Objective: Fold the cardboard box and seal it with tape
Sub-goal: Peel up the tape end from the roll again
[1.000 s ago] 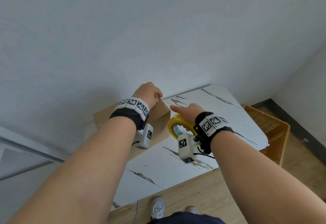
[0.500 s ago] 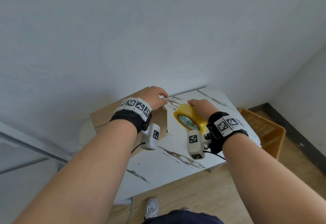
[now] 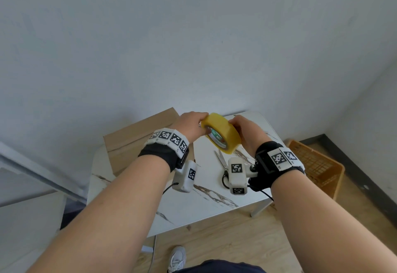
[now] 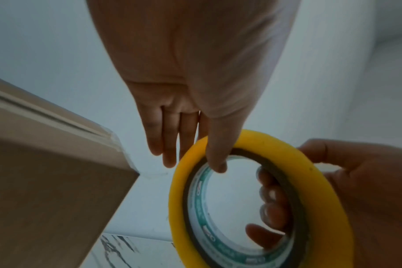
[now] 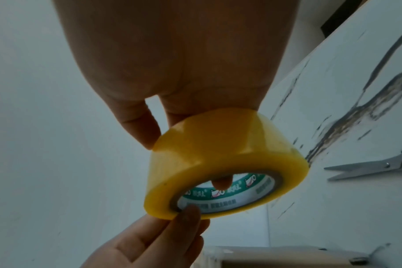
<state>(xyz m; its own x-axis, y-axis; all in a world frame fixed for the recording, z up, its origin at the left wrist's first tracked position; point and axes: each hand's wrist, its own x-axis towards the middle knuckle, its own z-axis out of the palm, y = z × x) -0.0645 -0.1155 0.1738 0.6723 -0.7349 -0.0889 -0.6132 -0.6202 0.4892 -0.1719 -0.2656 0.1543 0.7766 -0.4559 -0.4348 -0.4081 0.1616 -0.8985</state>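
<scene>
A yellow tape roll (image 3: 221, 133) is held in the air above the table between both hands. My right hand (image 3: 238, 126) grips it from the right, with fingers hooked through the core (image 4: 271, 195). From the left, my left hand (image 3: 199, 122) pinches the roll's rim, thumb on the inner edge (image 4: 216, 163). The wrist views show the roll (image 5: 218, 154) close up, with a green-and-white printed core. The folded cardboard box (image 3: 137, 139) stands on the table's far left against the wall, below and left of my left hand, with nothing touching it.
Scissors (image 3: 222, 161) lie on the white marbled table (image 3: 214, 204), under the roll and near my right wrist. An orange plastic crate (image 3: 315, 165) stands on the wooden floor to the right of the table. A grey wall is right behind the table.
My right hand has lifted the tape roll off the table and brought it left. My left hand has let go of the box's corner and taken hold of the roll.
</scene>
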